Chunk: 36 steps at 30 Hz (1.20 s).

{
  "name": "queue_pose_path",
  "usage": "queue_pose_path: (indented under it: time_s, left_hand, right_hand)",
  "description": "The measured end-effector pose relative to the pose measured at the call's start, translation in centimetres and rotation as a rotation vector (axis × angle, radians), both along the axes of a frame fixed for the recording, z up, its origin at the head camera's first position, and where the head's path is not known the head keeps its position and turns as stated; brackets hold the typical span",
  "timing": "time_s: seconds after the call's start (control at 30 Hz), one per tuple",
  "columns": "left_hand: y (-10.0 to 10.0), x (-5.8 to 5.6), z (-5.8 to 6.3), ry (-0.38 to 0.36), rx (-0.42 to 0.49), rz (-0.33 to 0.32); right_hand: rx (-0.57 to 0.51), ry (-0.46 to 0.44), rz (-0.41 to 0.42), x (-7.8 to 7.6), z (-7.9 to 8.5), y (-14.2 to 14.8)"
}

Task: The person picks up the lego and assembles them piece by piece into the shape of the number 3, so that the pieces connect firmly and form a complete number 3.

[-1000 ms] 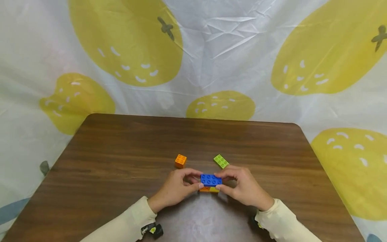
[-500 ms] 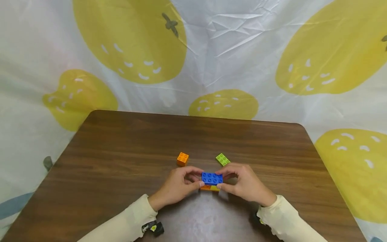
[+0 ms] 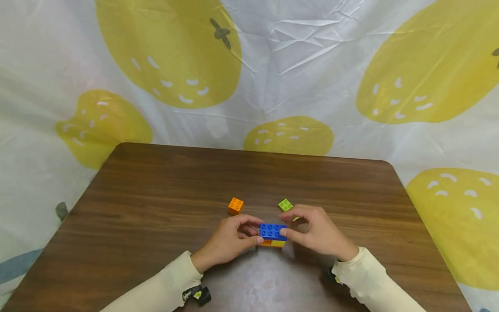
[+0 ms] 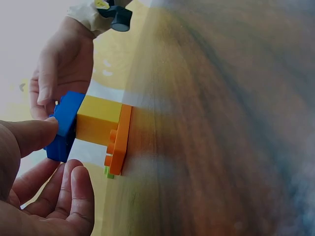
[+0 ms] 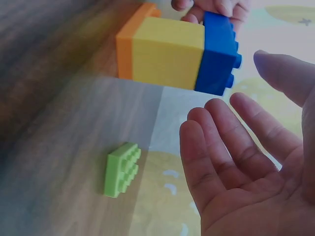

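A blue eight-stud toy brick (image 3: 270, 232) sits on a tall yellow brick (image 5: 167, 51). That one stands at one end of a flat orange brick (image 4: 123, 142), whose studs show at the other end. My left hand (image 3: 224, 242) pinches the blue brick's left end, thumb on the near side and fingers on the far side. At the opposite end is my right hand (image 3: 319, 229), its thumb and fingers spread. In the right wrist view, a gap shows between these right fingertips (image 5: 215, 105) and the blue brick.
Beyond the left hand an orange four-stud brick (image 3: 235, 206) lies on the brown table (image 3: 175, 186). A thin light green brick (image 5: 120, 169) lies past the right hand, partly covered by it in the head view. A lemon-print cloth (image 3: 265, 73) hangs behind.
My right hand has let go of the blue brick's right end, its fingers lifting away and spreading toward the green brick. The left hand keeps its grip.
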<state>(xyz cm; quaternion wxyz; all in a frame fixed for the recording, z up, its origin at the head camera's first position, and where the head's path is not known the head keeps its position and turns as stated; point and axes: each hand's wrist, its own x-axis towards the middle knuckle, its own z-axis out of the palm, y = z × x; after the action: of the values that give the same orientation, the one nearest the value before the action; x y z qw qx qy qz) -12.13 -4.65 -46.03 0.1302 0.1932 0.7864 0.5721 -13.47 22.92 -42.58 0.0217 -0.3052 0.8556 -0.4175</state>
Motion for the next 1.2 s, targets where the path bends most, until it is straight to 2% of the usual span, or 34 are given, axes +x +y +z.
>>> queue_pose_path:
  time_s: [0.3,0.57,1.2]
  left_hand:
    - [0.1,0.1,0.0,0.01,-0.003,0.008]
    - [0.2,0.1,0.0,0.024,-0.015,0.006]
    - [0.2,0.1,0.0,0.035,-0.028,0.006]
  right_hand:
    - [-0.045,0.025,-0.035,-0.3,0.9,-0.4]
    - [-0.055,0.031,-0.058,-1.2,1.4,-1.1]
    - [-0.081,0.008,-0.097,-4.8,1.4,-3.3]
